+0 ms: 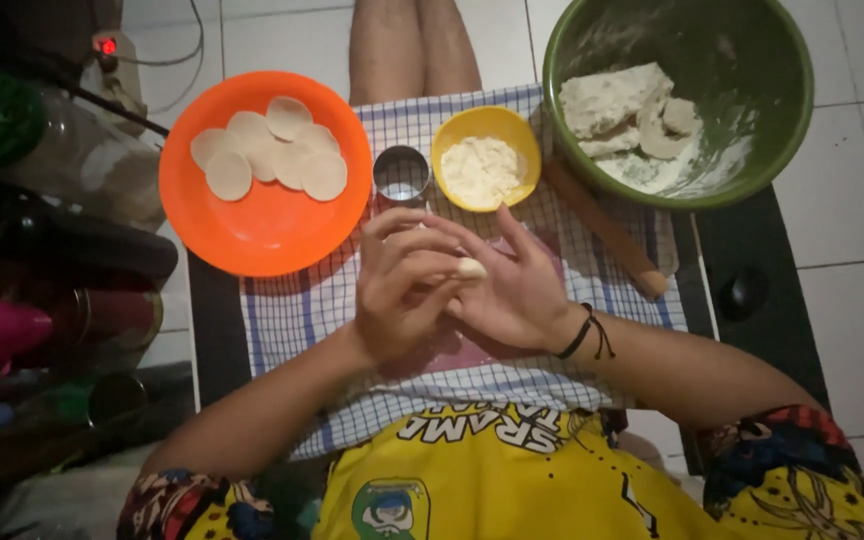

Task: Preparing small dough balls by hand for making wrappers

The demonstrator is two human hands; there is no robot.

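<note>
Nearest the camera, the person's yellow printed shirt filled the bottom of the view, with both bare forearms reaching forward over a blue-and-white checked cloth spread on the dark table. The left hand and the right hand met at the middle of the cloth, curled toward each other. Between them sat a small pale piece of dough, pinched by the fingertips of both hands; the left fingers were bent over it from above, and the right hand cupped it from the right side with its fingers partly spread. A black cord bracelet circled the right wrist.

Just beyond the hands stood a round metal cutter, upright on the cloth. To its right, touching or nearly so, was a yellow bowl holding a pale crumbly filling. To the left of the cutter lay an orange plate carrying several flat round dough discs, overlapping one another at its far side.

A wooden rolling pin lay slanted on the cloth to the right of the yellow bowl. Far right stood a large green bowl, floury inside, with lumps of dough in it. Beyond the table, bare legs rested on the white tiled floor.
</note>
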